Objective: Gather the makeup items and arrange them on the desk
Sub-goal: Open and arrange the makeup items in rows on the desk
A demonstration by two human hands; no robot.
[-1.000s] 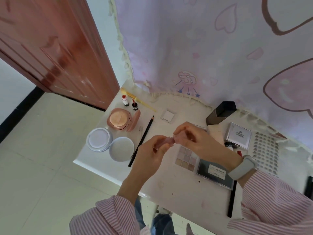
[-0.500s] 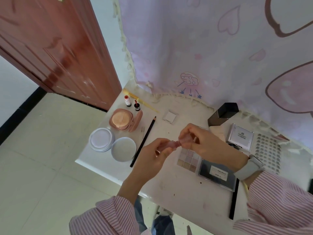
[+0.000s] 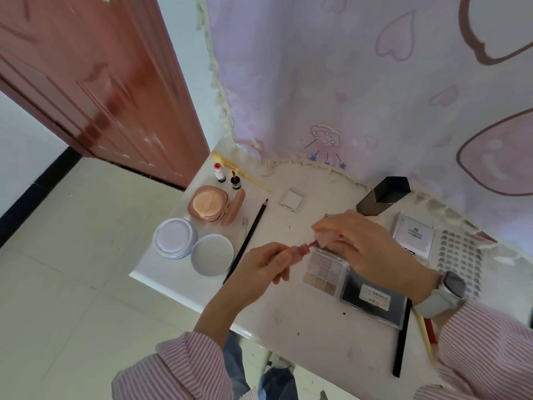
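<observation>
Above the white desk (image 3: 288,313), your left hand (image 3: 259,269) curls around a small pink translucent tube (image 3: 300,249), holding it level over the desk's middle. Your right hand (image 3: 360,243) pinches its pale cap (image 3: 327,238), just apart from the tube's neck. Under your hands lies a square eyeshadow palette (image 3: 324,269) of matte pastel pans. To the left sit two round white jars (image 3: 176,238), a glossy peach cushion compact (image 3: 210,204) and a slim black pencil (image 3: 248,238).
</observation>
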